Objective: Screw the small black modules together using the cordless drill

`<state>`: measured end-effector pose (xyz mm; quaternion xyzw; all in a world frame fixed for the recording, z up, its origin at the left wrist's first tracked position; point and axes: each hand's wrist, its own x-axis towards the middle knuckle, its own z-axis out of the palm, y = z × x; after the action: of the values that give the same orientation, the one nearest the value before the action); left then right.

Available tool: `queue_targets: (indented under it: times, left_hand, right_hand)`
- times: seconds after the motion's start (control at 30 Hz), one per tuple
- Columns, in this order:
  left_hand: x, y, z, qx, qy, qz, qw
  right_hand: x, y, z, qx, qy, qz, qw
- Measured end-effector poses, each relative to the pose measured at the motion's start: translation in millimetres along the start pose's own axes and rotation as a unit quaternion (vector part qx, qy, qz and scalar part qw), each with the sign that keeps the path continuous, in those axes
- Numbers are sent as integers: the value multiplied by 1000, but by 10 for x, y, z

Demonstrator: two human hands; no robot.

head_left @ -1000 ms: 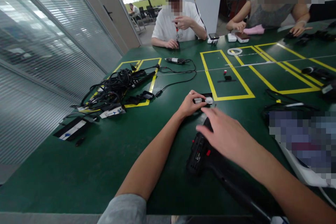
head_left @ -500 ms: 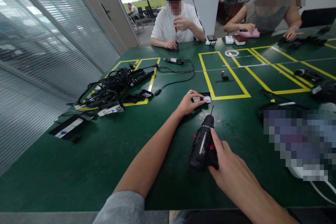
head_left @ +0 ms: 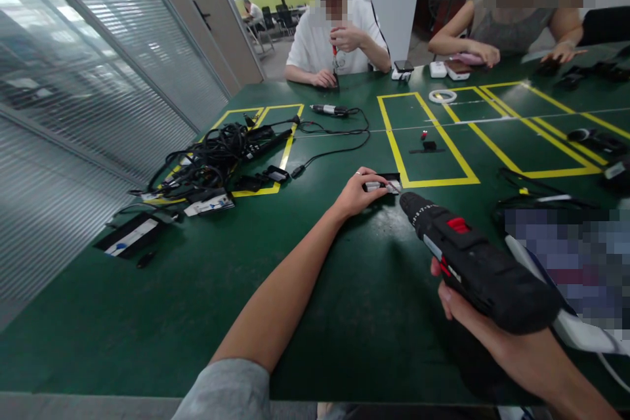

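My left hand (head_left: 355, 195) reaches out over the green table (head_left: 197, 302) and pinches a small white and black part (head_left: 382, 185) against the tabletop, close to a yellow taped corner. My right hand (head_left: 472, 318) is wrapped round the grip of a black cordless drill (head_left: 472, 259) with a red switch. The drill is lifted off the table and its nose points at the small part, a short gap away. Most of the right hand's fingers are hidden under the drill body.
A tangle of black cables and adapters (head_left: 216, 161) lies at the left, with a flat black adapter (head_left: 128, 236) nearer the edge. Two other people sit at the far side. Yellow taped rectangles (head_left: 426, 138) mark the table. A blurred patch covers things at the right.
My right hand closed on the drill where it lay on the table, lifted it and swung its nose toward the small part. My left hand stayed on the part.
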<state>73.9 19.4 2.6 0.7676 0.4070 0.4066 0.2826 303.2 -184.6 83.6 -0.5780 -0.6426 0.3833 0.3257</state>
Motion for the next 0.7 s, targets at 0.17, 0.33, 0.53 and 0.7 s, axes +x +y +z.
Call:
queue_targets:
  times: [0.17, 0.33, 0.53, 0.7]
  left_hand:
    - [9, 0, -2, 4, 2, -10, 1000]
    - [18, -1, 3, 16, 3, -11, 1000]
    - [22, 40, -12, 18, -3, -27, 999]
    - [24, 34, -31, 13, -17, -27, 999]
  right_hand:
    - [43, 5, 72, 23, -20, 0, 1000]
    - [25, 46, 97, 25, -4, -4, 1000]
    - [34, 40, 105, 38, -7, -5, 999]
    - [89, 15, 104, 54, -24, 22, 998]
